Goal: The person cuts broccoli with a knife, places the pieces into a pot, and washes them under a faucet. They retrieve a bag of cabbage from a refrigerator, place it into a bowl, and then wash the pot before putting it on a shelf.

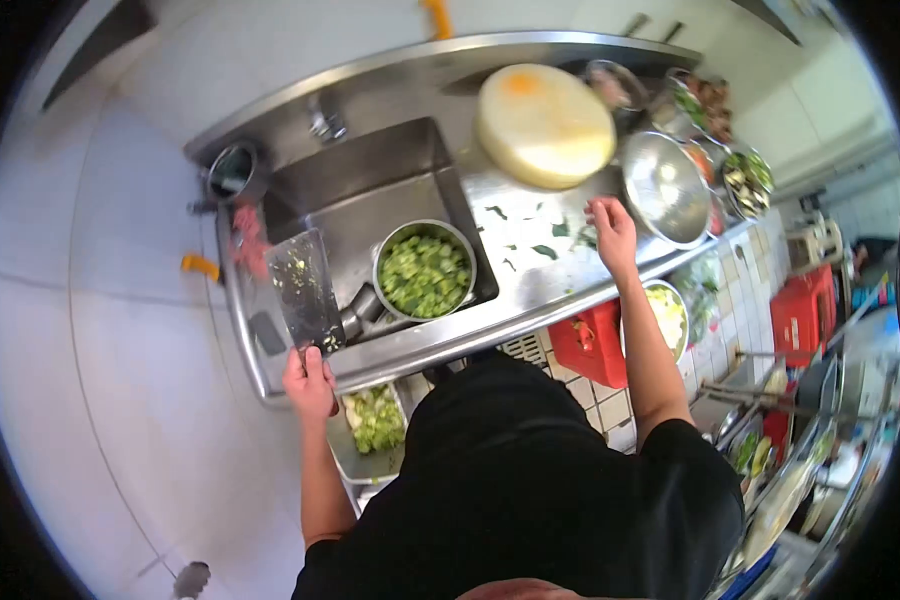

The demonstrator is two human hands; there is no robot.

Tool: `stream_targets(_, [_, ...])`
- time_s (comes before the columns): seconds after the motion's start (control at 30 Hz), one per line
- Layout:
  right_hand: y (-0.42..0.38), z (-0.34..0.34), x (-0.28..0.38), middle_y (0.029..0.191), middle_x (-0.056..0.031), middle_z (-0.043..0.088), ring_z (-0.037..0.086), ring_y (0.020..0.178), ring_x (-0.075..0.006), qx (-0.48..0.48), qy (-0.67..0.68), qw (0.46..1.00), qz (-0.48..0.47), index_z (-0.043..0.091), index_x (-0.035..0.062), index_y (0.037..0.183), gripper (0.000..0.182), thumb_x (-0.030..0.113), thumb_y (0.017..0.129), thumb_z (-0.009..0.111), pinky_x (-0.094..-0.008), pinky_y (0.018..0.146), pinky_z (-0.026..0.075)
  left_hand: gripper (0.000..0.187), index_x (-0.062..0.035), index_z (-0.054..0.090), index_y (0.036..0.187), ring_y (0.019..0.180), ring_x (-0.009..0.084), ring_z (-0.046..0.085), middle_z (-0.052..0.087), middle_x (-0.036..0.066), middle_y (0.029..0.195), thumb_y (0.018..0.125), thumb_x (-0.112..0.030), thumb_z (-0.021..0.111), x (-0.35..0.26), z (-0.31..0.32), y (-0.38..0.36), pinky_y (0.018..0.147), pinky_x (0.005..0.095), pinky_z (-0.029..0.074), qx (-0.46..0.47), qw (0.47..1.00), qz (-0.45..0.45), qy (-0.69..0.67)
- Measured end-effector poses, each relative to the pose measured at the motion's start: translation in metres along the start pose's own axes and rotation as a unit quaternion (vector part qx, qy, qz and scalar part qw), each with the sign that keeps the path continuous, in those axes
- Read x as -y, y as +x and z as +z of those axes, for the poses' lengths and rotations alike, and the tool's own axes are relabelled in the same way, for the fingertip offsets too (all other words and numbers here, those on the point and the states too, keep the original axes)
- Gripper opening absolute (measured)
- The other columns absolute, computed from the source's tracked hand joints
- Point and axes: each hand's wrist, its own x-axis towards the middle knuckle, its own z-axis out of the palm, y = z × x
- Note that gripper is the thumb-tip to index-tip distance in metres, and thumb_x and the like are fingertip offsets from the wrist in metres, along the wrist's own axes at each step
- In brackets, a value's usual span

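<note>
My left hand (308, 380) grips the handle of a broad cleaver (305, 288). Its blade points away from me over the sink's left edge and has green bits stuck to it. My right hand (612, 228) rests on the steel counter (530, 285), fingers on scattered green leaf scraps (545, 250). It lies between a round pale chopping board (543, 125) and an empty metal bowl (665, 187). A metal pot of chopped green vegetables (425, 272) stands in the sink (370, 165).
A tray of green vegetables (372, 420) sits low by my left side. Red crates (590, 342) and a bowl of pale food (667, 318) are under the counter. Several bowls of ingredients (730, 150) crowd the counter's right end. A small pot (232, 172) stands by the tap.
</note>
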Motion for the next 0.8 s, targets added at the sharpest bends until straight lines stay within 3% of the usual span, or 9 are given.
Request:
stream_targets(0.07, [-0.041,-0.059,-0.037,0.094,-0.0059,0.071,0.063,0.081,-0.0113,-0.078,-0.01,0.997,0.022,0.064,0.0008,0.109,0.022,0.02,0.1,0.059,-0.0275,0.071,0.051,0.022,-0.0091,0.052,0.1,0.043,0.0096,0.047,0.05,0.001,0.061,0.104,-0.031,0.054,-0.012,0.016,0.017,0.039,0.0248,0.041,0.068,0.997,-0.001,-0.035])
stream_targets(0.17, [-0.103,-0.115,-0.078,0.095,-0.0072,0.064,0.059,0.079,-0.0124,-0.214,-0.007,0.97,0.117,0.056,0.0011,0.122,0.032,0.018,0.096,0.064,-0.0264,0.068,0.05,0.032,-0.013,0.049,0.102,0.042,0.0159,0.048,0.051,0.005,0.062,0.104,-0.044,0.047,-0.047,0.075,0.043,0.037,0.031,0.042,0.119,0.95,-0.21,-0.198])
stream_targets(0.2, [-0.124,-0.127,-0.104,0.094,-0.0077,0.063,0.059,0.079,-0.0122,-0.259,0.051,0.959,0.104,0.054,0.0012,0.124,0.034,0.017,0.095,0.063,-0.0264,0.066,0.05,0.034,-0.0137,0.05,0.102,0.041,0.0159,0.046,0.049,0.004,0.061,0.104,-0.048,0.044,-0.043,0.09,0.05,0.038,0.0322,0.041,0.159,0.934,-0.218,-0.232])
stream_targets(0.27, [-0.163,-0.143,-0.116,0.094,-0.0084,0.063,0.059,0.075,-0.0125,-0.303,0.025,0.943,0.135,0.052,0.0014,0.127,0.037,0.018,0.095,0.062,-0.0265,0.064,0.05,0.038,-0.0132,0.05,0.107,0.043,0.0158,0.047,0.049,0.004,0.062,0.105,-0.049,0.04,-0.053,0.124,0.057,0.039,0.0315,0.042,0.229,0.918,-0.205,-0.25])
stream_targets(0.4, [-0.194,-0.158,-0.126,0.089,-0.0092,0.063,0.063,0.07,-0.0146,-0.327,0.052,0.919,0.215,0.054,-0.0002,0.122,0.032,0.013,0.094,0.061,-0.0274,0.064,0.052,0.045,-0.0136,0.053,0.108,0.045,0.015,0.046,0.048,0.003,0.06,0.104,-0.055,0.035,-0.058,0.191,0.075,0.043,0.0329,0.042,0.281,0.911,-0.202,-0.225])
stream_targets(0.5, [-0.183,-0.164,-0.149,0.081,-0.0063,0.062,0.062,0.067,-0.0128,-0.329,0.067,0.921,0.197,0.057,-0.0003,0.118,0.029,0.013,0.092,0.062,-0.0257,0.059,0.05,0.044,-0.0124,0.053,0.106,0.044,0.0162,0.046,0.049,0.004,0.06,0.104,-0.053,0.037,-0.064,0.237,0.083,0.043,0.0338,0.042,0.324,0.891,-0.224,-0.228])
stream_targets(0.53, [-0.175,-0.165,-0.156,0.089,-0.0078,0.065,0.062,0.074,-0.0135,-0.323,0.065,0.925,0.19,0.058,-0.0001,0.117,0.026,0.015,0.096,0.06,-0.0257,0.065,0.052,0.044,-0.0124,0.053,0.106,0.044,0.0162,0.046,0.049,0.004,0.06,0.104,-0.053,0.037,-0.066,0.25,0.084,0.043,0.0338,0.042,0.326,0.892,-0.219,-0.225])
stream_targets(0.7, [-0.118,-0.153,-0.16,0.087,-0.0092,0.066,0.062,0.076,-0.0173,-0.28,-0.067,0.951,0.113,0.065,0.0022,0.104,0.017,0.016,0.095,0.063,-0.0321,0.073,0.051,0.027,-0.0124,0.051,0.117,0.044,0.016,0.047,0.05,0.004,0.063,0.102,-0.034,0.047,-0.067,0.292,0.084,0.042,0.0332,0.043,0.298,0.923,-0.199,-0.136])
stream_targets(0.8, [-0.082,-0.136,-0.162,0.096,-0.0159,0.064,0.061,0.093,-0.0337,-0.199,-0.233,0.951,-0.045,0.065,0.0046,0.106,0.02,0.016,0.089,0.065,-0.0418,0.085,0.049,0.026,-0.0132,0.053,0.121,0.051,0.0216,0.055,0.054,0.007,0.065,0.099,-0.028,0.049,-0.033,0.293,0.111,0.051,0.0376,0.049,0.283,0.943,-0.173,-0.027])
